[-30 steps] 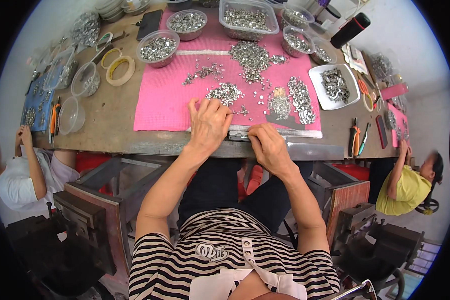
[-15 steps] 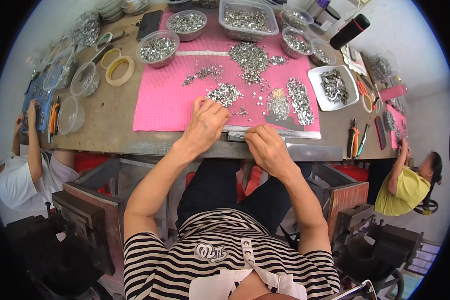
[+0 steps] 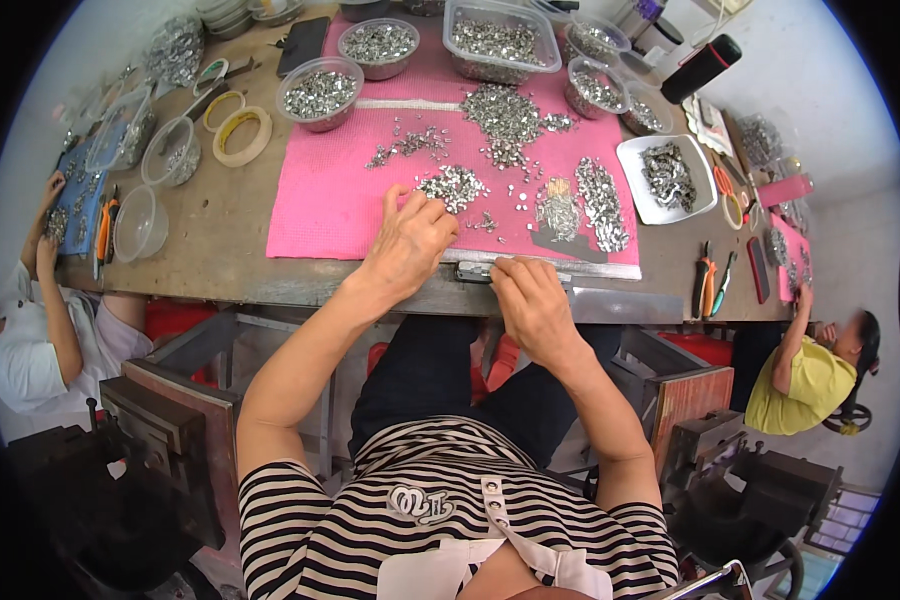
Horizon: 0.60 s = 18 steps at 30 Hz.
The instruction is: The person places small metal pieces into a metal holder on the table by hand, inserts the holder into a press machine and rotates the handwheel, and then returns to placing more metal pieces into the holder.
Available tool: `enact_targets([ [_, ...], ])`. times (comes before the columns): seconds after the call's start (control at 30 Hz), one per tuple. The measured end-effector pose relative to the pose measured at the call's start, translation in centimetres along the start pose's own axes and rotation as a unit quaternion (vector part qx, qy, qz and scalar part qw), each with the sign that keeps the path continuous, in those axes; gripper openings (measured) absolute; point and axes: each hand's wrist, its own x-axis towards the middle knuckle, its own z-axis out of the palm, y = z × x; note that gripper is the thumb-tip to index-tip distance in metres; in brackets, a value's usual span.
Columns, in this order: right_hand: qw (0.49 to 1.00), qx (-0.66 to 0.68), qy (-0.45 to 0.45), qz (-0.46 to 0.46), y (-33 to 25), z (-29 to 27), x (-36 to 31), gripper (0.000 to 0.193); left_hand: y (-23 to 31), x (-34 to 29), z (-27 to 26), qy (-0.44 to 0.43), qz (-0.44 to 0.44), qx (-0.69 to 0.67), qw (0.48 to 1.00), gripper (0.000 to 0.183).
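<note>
At the bench's near edge, my right hand (image 3: pixel 536 305) is closed on one end of a small dark metal bar with a silver strip on top (image 3: pixel 473 272). My left hand (image 3: pixel 410 243) is over the front of the pink mat (image 3: pixel 310 215), fingers bent and tips hidden or too small to read; whatever they hold cannot be made out. Just beyond it lies a heap of shiny small metal pieces (image 3: pixel 453 187). Further right are a pile of thin silver pins (image 3: pixel 560 212) and a long heap of silver parts (image 3: pixel 601 205).
Plastic tubs of metal parts (image 3: pixel 319 95) line the back. A white dish (image 3: pixel 668 178) stands right, with pliers (image 3: pixel 705 282) nearer. Tape rolls (image 3: pixel 242 137) lie left. Vises (image 3: pixel 165 450) flank me. One person (image 3: pixel 45 345) works left, another (image 3: pixel 810 380) right.
My left hand has shifted slightly, its fingers a little more spread. My right hand has turned slightly on the metal bar. The person at left has moved their hands on the blue mat.
</note>
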Motion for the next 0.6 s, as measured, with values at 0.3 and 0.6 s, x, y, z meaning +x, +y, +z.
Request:
enact_targets([
  [0.3,0.977,0.115,-0.036,0.174,4.5,2.7,2.7,0.011,4.4,-0.4,0.7,0.04,-0.085,-0.232,0.968,0.005],
  [0.6,0.966,0.158,-0.062,0.193,4.6,1.9,2.7,0.012,5.2,-1.5,1.9,0.056,-0.091,-0.258,0.96,0.01],
])
